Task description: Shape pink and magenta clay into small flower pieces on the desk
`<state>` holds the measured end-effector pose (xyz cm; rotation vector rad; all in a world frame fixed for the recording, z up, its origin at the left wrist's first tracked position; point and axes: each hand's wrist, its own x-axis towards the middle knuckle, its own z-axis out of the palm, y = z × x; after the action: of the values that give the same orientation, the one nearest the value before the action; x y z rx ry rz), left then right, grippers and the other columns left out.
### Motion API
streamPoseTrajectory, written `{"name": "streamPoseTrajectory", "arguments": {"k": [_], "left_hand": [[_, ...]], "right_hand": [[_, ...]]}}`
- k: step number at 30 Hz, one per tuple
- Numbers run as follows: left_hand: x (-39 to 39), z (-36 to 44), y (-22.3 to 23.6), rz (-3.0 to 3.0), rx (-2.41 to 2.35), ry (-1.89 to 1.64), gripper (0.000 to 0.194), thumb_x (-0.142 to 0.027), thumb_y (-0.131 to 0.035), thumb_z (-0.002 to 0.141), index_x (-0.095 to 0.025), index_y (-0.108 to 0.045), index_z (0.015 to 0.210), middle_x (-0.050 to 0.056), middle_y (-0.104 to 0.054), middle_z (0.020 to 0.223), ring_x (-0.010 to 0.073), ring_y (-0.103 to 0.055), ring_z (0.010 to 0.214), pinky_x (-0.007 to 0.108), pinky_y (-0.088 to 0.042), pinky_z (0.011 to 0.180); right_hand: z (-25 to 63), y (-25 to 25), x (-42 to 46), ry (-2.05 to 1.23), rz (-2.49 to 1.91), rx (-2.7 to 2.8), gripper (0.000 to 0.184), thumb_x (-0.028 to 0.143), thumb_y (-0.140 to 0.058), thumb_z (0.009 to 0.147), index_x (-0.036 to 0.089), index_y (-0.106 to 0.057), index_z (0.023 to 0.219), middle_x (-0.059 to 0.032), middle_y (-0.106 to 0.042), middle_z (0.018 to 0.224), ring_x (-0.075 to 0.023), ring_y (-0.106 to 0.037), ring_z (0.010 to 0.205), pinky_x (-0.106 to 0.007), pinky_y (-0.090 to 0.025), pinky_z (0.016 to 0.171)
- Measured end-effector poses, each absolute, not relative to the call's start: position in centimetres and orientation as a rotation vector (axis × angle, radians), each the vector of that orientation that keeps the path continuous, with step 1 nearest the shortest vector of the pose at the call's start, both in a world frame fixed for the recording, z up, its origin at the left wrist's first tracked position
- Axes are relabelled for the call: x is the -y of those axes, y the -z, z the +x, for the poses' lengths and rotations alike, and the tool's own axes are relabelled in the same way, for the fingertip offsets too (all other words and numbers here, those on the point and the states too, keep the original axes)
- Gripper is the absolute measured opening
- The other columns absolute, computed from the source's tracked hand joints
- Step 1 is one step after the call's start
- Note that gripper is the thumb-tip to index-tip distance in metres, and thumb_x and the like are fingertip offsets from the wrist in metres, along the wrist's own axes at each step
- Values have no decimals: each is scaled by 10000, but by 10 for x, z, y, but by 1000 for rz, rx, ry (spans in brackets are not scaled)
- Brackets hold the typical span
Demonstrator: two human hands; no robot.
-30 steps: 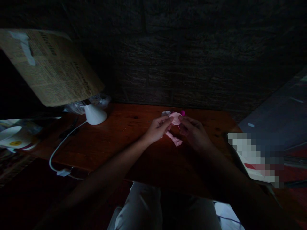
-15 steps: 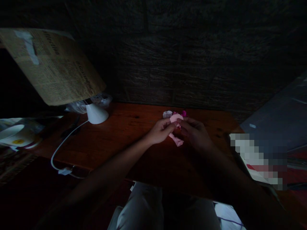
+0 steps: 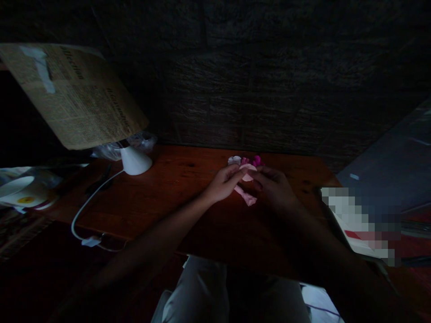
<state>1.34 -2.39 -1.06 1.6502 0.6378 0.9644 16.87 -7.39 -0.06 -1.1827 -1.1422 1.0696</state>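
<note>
Both hands pinch a thin, round, pale-pink piece point(image 3: 248, 173) above the table; it looks like paper or a petal, but the dim light hides its material. My left hand point(image 3: 226, 183) grips its left side with thumb and fingers. On its right side, my right hand point(image 3: 273, 185) has its fingertips closed on the edge. A crumpled pink strip point(image 3: 247, 197) shows just below the hands. Behind them lie a whitish ruffled piece point(image 3: 234, 160) and a magenta piece point(image 3: 257, 160), with a darker pink bit between.
On the wooden table point(image 3: 182, 179), a lamp with a newsprint shade point(image 3: 84, 98) and white base point(image 3: 135, 160) stands left, its cable point(image 3: 78, 211) hanging over the front edge. A white paper cup point(image 3: 20, 190) is far left. A dark brick wall point(image 3: 222, 80) rises behind.
My fingers have shifted around the round pink piece, turning and tilting it; both thumbs now lie over its face. The crumpled strip and the pieces behind stay in place on the table.
</note>
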Motion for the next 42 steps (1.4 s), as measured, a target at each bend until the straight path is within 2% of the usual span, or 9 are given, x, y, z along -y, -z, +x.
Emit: {"name": "streamPoseTrajectory", "arguments": {"k": [5, 10, 14, 18, 26, 29, 33, 37, 42], "left_hand": [[23, 12, 8, 1705, -688, -983, 295, -450, -595, 887, -158, -624, 911, 19, -610, 737, 102, -575, 631, 189, -378, 503], [22, 11, 11, 1830, -705, -1028, 234, -385, -584, 900, -155, -626, 905, 14, -629, 741, 97, -569, 646, 188, -408, 544], [21, 11, 11, 1871, -719, -1071, 199, -359, -589, 892, -165, -632, 889, 18, -652, 768, 111, -597, 707, 196, -435, 582], [20, 11, 9, 1792, -714, -1101, 211, -376, -625, 866, -166, -639, 861, 12, -648, 762, 104, -595, 682, 192, -430, 555], [21, 10, 6, 1580, -709, -1037, 249, -402, -681, 818, -161, -625, 837, 2, -650, 723, 95, -595, 601, 175, -380, 463], [21, 10, 7, 1549, -696, -1005, 248, -404, -672, 828, -163, -621, 856, -10, -636, 709, 86, -582, 575, 172, -362, 449], [22, 12, 6, 1536, -661, -1031, 236, -389, -678, 830, -161, -617, 846, -13, -625, 718, 85, -594, 628, 174, -399, 501], [22, 12, 6, 1523, -649, -1033, 237, -392, -657, 851, -159, -616, 843, -8, -624, 715, 95, -608, 657, 185, -417, 529], [20, 12, 9, 1594, -661, -1048, 281, -435, -658, 849, -156, -629, 847, 15, -653, 756, 111, -626, 676, 204, -426, 552]], "right_hand": [[170, 1, 74, -1025, -1168, 1205, 274, 420, -789, 689, 188, -755, 831, -12, -689, 742, -126, -537, 614, -273, -406, 573], [169, 5, 73, -992, -1174, 1278, 265, 415, -785, 702, 196, -765, 850, -54, -738, 839, -194, -638, 758, -325, -484, 683], [170, 7, 73, -905, -1205, 1356, 228, 406, -767, 720, 204, -763, 826, -36, -712, 742, -204, -635, 730, -323, -476, 643], [168, 3, 73, -907, -1209, 1300, 254, 436, -740, 752, 197, -762, 834, -30, -703, 756, -183, -614, 709, -316, -465, 641], [170, 0, 73, -956, -1258, 1179, 321, 487, -752, 729, 183, -752, 833, 12, -591, 636, -113, -468, 565, -280, -352, 536], [170, 2, 73, -919, -1212, 1220, 299, 481, -745, 739, 192, -736, 810, 1, -620, 683, -125, -495, 606, -288, -378, 561], [170, 5, 71, -884, -1177, 1249, 286, 487, -735, 757, 203, -713, 785, 6, -614, 684, -125, -502, 607, -289, -395, 570], [168, 6, 71, -940, -1211, 1211, 335, 517, -735, 750, 194, -722, 837, 23, -573, 619, -104, -458, 531, -271, -367, 510], [169, 4, 72, -940, -1196, 1198, 361, 503, -759, 719, 192, -743, 902, 1, -650, 716, -111, -502, 577, -265, -393, 527]]}}
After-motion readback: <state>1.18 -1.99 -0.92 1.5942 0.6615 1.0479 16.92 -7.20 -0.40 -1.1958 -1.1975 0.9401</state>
